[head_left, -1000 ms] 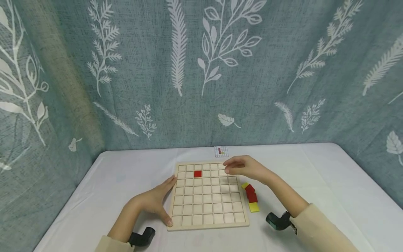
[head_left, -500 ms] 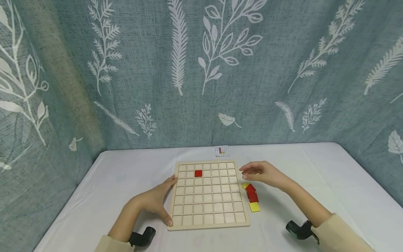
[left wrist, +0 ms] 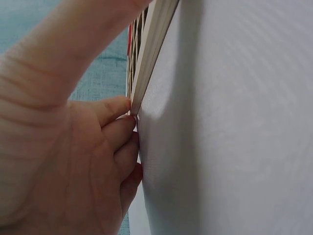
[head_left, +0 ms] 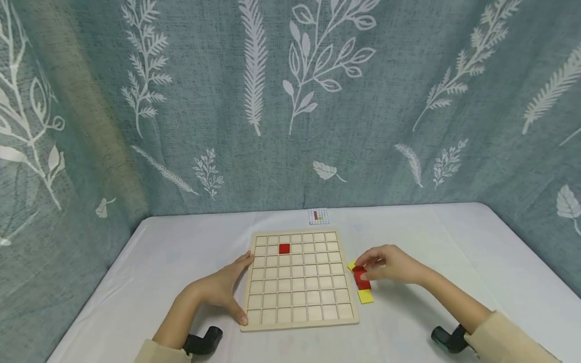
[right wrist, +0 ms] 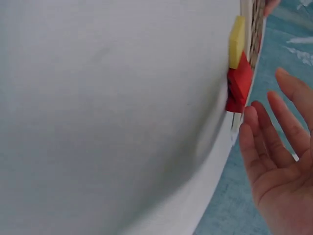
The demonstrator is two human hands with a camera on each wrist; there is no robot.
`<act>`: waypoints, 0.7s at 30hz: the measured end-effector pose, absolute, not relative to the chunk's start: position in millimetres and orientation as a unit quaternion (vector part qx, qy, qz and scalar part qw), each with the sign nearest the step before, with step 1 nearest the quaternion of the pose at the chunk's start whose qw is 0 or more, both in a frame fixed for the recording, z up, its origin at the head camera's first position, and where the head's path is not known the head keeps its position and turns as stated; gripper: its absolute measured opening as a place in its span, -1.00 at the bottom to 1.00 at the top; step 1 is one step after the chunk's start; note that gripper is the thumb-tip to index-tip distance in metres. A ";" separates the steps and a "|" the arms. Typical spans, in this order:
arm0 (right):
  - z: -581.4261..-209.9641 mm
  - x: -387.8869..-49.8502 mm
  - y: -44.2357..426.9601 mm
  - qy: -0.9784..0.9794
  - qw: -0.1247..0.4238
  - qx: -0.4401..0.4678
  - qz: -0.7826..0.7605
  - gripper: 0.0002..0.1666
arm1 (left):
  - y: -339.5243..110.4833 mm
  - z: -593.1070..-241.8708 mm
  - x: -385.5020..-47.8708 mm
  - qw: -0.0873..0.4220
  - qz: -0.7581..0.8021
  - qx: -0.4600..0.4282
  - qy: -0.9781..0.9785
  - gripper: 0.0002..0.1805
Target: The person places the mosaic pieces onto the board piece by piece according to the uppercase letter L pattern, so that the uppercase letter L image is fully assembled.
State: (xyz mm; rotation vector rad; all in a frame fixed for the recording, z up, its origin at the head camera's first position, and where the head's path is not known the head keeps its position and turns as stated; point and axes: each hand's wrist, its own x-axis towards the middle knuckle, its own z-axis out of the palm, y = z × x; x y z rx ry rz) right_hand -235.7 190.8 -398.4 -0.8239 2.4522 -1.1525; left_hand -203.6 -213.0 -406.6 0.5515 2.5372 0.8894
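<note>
A pale wooden grid board (head_left: 299,301) lies on the table, with one red square tile (head_left: 284,248) in a cell near its far left. My left hand (head_left: 220,288) rests against the board's left edge, thumb at the near corner and fingers spread farther up. Just right of the board are loose red tiles (head_left: 363,283), partly overlapping, between a near yellow tile (head_left: 365,296) and a far yellow tile (head_left: 351,265). Over the red ones hovers my right hand (head_left: 394,264), partly covering them. In the right wrist view its relaxed fingers (right wrist: 279,142) appear apart from the tiles.
A small printed grid card (head_left: 318,216) with red and yellow marks lies beyond the board. White cloth (head_left: 181,252) covers the table, and a patterned teal curtain (head_left: 272,171) hangs behind it. Each wrist wears a black device (head_left: 206,342).
My right hand has moved from above the board's far right corner, rightward and then nearer, down to the loose tiles. The left hand has stayed at the board's edge.
</note>
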 end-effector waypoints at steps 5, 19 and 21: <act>-404.5 -231.6 193.4 0.864 0.135 -0.314 -0.370 -0.72 | -213.6 -407.3 -204.0 0.193 0.315 0.200 0.907 0.48; -409.8 -225.8 198.5 0.872 0.121 -0.347 -0.323 -0.67 | -214.5 -407.3 -203.2 0.188 0.321 0.205 0.906 0.47; -410.6 -225.9 198.3 0.874 0.122 -0.346 -0.320 -0.66 | -214.6 -407.2 -203.1 0.187 0.322 0.205 0.905 0.47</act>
